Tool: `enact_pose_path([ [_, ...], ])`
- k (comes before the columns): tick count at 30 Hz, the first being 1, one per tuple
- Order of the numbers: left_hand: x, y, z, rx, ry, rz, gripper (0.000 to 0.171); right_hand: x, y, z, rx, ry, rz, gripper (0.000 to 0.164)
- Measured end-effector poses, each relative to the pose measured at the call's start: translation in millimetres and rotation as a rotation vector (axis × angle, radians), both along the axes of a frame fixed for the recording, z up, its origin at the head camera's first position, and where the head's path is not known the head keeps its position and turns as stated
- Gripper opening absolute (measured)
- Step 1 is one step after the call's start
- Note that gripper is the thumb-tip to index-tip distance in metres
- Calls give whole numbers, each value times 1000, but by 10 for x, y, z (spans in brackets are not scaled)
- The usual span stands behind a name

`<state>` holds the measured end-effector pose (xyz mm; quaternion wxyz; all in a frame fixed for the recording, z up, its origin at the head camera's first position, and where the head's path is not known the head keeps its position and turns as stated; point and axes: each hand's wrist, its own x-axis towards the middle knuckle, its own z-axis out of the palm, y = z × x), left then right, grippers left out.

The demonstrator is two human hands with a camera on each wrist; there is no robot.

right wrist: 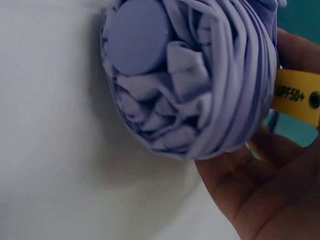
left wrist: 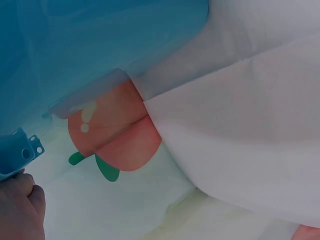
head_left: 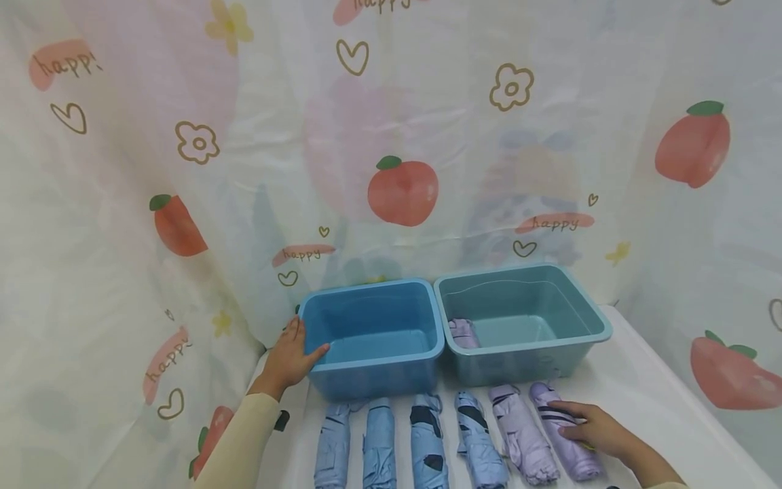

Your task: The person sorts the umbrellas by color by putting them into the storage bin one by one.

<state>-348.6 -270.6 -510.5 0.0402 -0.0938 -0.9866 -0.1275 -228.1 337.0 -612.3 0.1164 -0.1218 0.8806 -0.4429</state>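
Note:
My left hand (head_left: 290, 356) grips the left rim of the blue plastic bin (head_left: 379, 382), thumb over the edge at its front corner. That bin has nothing in it. On the right, my right hand (head_left: 599, 429) holds a folded purple umbrella (head_left: 563, 426), the last one at the right end of a row. In the right wrist view, the umbrella's round end (right wrist: 137, 37) faces the camera, and a yellow tag (right wrist: 297, 96) hangs beside the fingers. Next to it lies another purple umbrella (head_left: 524, 438). A further purple one (head_left: 463, 333) lies inside the teal bin (head_left: 513, 363).
Several folded blue umbrellas, among them one with dark patches (head_left: 429, 435), lie side by side in front of the bins on the white table (head_left: 635, 394). A printed curtain (head_left: 403, 122) hangs close behind and on both sides. A small black object (head_left: 282, 420) is near the left sleeve.

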Motion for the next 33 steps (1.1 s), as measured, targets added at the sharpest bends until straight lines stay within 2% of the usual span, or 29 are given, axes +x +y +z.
enact_pose_path([
  [4,-7,-4,-8,8,9,1,107,-29,-66,18,24,-72,-60,58],
  [9,-37,-9,-14,3,7,-1,106,-85,-113,41,-2,-142,-77,60],
  [14,-46,1,-28,11,14,-7,106,-57,-114,43,-25,-153,-98,60],
  [17,-31,-13,-27,9,8,-2,107,-14,-88,81,-48,-139,-72,60],
  [21,-5,-7,-35,8,3,3,105,95,-12,213,-69,-144,-54,58],
  [28,-15,-11,-31,13,26,-2,105,234,148,532,-197,-178,-12,58],
  [33,-1,0,-16,6,1,2,106,309,217,795,-256,-180,19,55],
])
